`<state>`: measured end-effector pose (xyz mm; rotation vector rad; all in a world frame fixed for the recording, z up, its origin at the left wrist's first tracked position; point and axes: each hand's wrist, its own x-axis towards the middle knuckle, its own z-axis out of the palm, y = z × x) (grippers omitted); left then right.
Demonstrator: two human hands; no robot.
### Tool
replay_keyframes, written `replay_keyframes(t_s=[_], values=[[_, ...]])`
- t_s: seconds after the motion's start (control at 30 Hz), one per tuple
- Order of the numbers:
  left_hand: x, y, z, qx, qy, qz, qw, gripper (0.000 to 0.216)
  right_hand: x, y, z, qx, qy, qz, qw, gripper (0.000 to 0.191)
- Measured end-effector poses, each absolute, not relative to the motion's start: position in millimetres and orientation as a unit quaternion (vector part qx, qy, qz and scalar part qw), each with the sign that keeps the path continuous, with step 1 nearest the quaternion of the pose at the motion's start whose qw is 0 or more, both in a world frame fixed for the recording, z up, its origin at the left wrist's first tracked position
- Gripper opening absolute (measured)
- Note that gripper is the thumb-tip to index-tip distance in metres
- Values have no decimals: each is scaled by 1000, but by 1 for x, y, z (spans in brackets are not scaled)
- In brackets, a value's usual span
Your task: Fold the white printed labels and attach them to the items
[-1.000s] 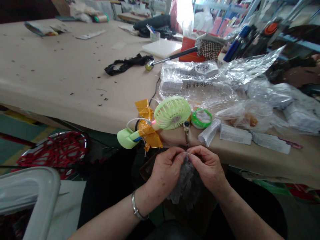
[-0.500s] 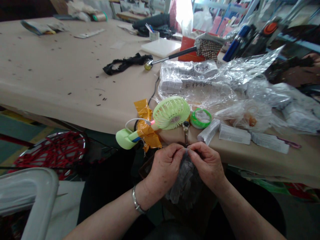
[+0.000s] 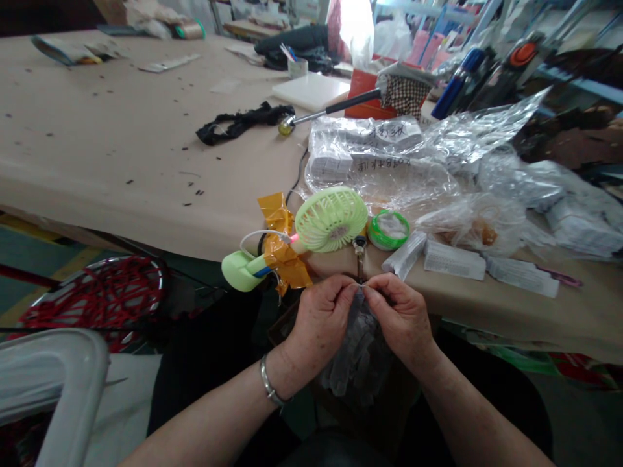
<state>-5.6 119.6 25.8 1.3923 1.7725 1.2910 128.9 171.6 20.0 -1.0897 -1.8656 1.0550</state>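
Observation:
My left hand (image 3: 325, 319) and my right hand (image 3: 400, 316) meet at the table's front edge, thumbs and forefingers pinched together. Between the fingertips is a small whitish piece, mostly hidden, whose kind I cannot make out. Just beyond the fingertips stands a thin metal rod with a black knob (image 3: 359, 242). A bunch of greyish translucent strips (image 3: 357, 363) hangs below and between my hands. A green round tub (image 3: 388, 229) with white stuff inside stands behind my right hand, beside stacks of printed white labels (image 3: 453, 260).
A light green fan (image 3: 331, 219) is fastened to the table edge with orange tape (image 3: 286, 261). Clear plastic bags (image 3: 403, 175) with white bundles lie behind. A black-handled tool (image 3: 341, 107) and a black cloth strip (image 3: 238, 123) rest on the brown-covered table (image 3: 121, 136).
The whole view has shifted slightly left. Both hands keep their pinch at nearly the same spot, and the small whitish piece between them shows a little differently.

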Motion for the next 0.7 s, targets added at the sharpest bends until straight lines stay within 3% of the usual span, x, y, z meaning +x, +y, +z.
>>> replay_keyframes(t_s=[0.33, 0.53, 0.63, 0.7], values=[[-4, 103, 30, 496, 643, 487, 322, 17, 150, 156, 40, -392, -778, 376, 315, 6], [-11, 94, 5, 439, 664, 501, 339, 18, 165, 192, 69, -309, -870, 89, 373, 14], [-13, 92, -5, 432, 670, 496, 343, 17, 159, 222, 71, -330, -885, -57, 324, 32], [-13, 90, -7, 435, 669, 488, 354, 15, 154, 234, 69, -355, -891, -91, 267, 36]])
